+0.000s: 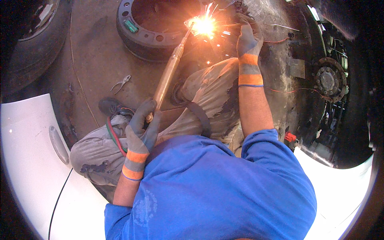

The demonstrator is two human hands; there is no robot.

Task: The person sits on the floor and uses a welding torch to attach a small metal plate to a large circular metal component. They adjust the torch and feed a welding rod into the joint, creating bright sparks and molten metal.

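Observation:
In a grey work glove with an orange cuff, my left hand (143, 126) is closed round the lower end of a brass gas torch (167, 82). The torch slants up and away to the right. At its tip burns a bright orange-white glow (204, 26) that throws sparks and hides what is being heated. My right hand (249, 38), gloved alike, is raised just right of the glow with its fingers curled closed. What it grips is lost in glare and shadow. Left of the glow a dark brake drum (138, 40) lies on the floor, with a green patch on its rim.
Slip-joint pliers (121, 84) lie on the concrete. Red and green hoses (115, 138) run over my left leg. A large tyre (44, 52) stands at far left, a wheel hub (329, 80) at right. White body panels (30, 132) flank me. A thin orange wire (286, 91) crosses the floor.

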